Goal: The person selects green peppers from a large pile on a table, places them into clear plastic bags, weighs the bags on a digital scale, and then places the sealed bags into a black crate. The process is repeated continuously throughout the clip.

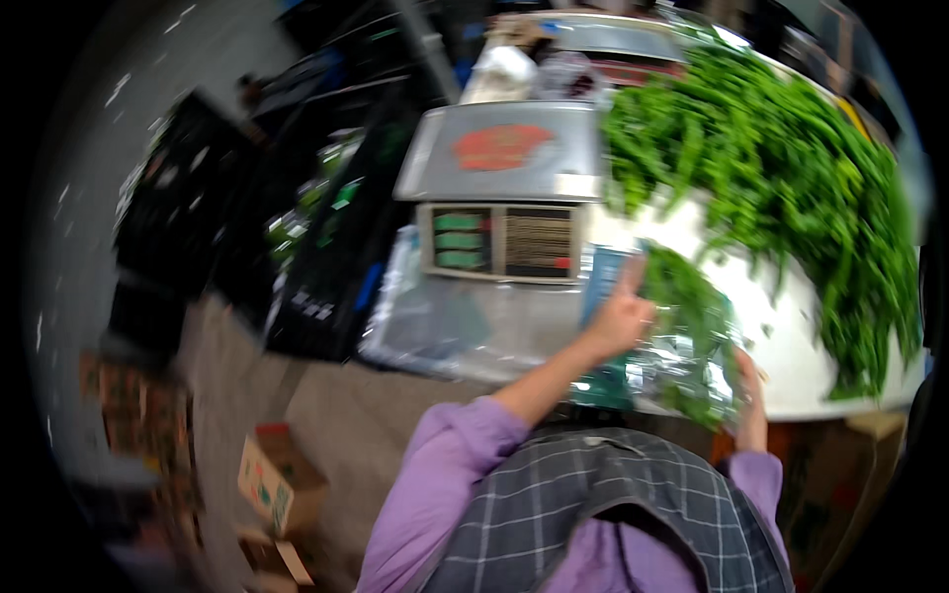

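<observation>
Holding a clear bag point(682, 341) of green peppers, the left hand point(620, 318) and right hand point(751, 395) grip its edges beside the pepper pile point(791, 168) at right.

Produce packing area: heaped green peppers point(791, 148), weighing scale point(499, 188).

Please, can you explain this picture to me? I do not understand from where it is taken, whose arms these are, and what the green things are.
The camera sits on a person's head and looks down, so the rounded, blurred picture shows that person's own arms in purple sleeves. The left hand and the right hand hold a clear plastic bag with green peppers inside. Beside it, a big heap of green peppers lies on a white table. Behind the bag stands a weighing scale with a steel tray. Cardboard boxes lie on the floor.
</observation>
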The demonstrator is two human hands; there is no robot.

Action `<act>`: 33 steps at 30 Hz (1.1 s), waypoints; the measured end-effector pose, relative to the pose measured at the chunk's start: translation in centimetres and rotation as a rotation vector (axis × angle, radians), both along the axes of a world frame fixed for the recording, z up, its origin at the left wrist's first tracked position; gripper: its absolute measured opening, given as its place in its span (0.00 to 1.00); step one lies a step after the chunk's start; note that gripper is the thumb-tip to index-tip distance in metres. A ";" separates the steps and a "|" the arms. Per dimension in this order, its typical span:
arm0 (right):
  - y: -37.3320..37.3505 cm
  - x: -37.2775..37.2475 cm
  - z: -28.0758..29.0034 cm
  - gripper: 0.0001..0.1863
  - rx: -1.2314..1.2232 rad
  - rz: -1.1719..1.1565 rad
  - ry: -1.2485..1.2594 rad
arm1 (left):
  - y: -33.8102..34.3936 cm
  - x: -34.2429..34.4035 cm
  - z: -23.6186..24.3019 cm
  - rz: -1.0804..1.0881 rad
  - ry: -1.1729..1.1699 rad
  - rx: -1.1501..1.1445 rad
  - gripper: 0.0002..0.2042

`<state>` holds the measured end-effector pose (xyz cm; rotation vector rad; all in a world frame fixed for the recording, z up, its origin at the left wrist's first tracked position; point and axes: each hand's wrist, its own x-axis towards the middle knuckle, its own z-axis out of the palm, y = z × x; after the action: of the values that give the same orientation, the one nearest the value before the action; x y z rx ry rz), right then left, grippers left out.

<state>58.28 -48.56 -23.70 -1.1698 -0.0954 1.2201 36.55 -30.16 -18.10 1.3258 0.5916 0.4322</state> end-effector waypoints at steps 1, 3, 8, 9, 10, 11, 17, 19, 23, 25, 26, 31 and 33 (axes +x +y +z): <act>-0.2 -0.2 1.0 0.18 0.014 -0.038 0.025 | -0.2 0.0 1.9 -0.089 -0.049 0.198 0.30; -0.2 -0.1 1.0 0.19 0.050 -0.038 0.026 | -0.4 -0.9 6.0 -0.166 -0.093 0.588 0.29; 1.3 -1.4 3.0 0.21 0.125 -0.008 -0.023 | -0.2 -5.9 12.4 -0.061 0.099 1.428 0.32; 1.8 -1.9 3.4 0.21 0.140 0.002 -0.033 | 0.1 -6.5 13.1 0.163 0.118 1.580 0.30; 2.6 -2.3 3.8 0.22 0.160 0.020 -0.039 | 0.6 -7.2 13.6 0.396 0.135 1.719 0.28; 3.2 -3.2 4.4 0.22 0.183 0.032 -0.047 | 1.3 -8.1 14.3 0.484 0.118 1.765 0.25; 10.0 -10.1 8.8 0.25 0.333 0.250 -0.087 | 7.1 -18.6 18.8 0.072 -0.222 1.710 0.06; 13.0 -12.1 8.7 0.26 0.417 0.380 -0.069 | 8.8 -21.5 19.8 0.136 -0.276 1.617 0.11; 18.9 -18.9 11.7 0.31 0.534 0.615 -0.077 | 14.1 -29.3 22.0 0.423 -0.239 0.920 0.13; 21.7 -25.7 16.1 0.37 0.539 0.679 -0.145 | 15.0 -35.3 23.0 0.665 -0.276 0.567 0.12; 22.2 -26.8 15.3 0.39 0.524 0.674 -0.177 | 15.8 -38.3 23.0 0.823 -0.229 0.629 0.13; 23.8 -30.3 13.2 0.34 0.469 0.880 -0.267 | 19.5 -51.5 22.0 1.182 -0.262 0.448 0.17; 24.4 -30.7 12.7 0.33 0.436 0.854 -0.333 | 21.9 -55.1 19.0 1.218 -0.252 0.350 0.17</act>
<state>27.54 -24.15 -11.02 -0.9422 -1.1498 1.6034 -18.58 -8.26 0.90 1.0699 1.1077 1.7267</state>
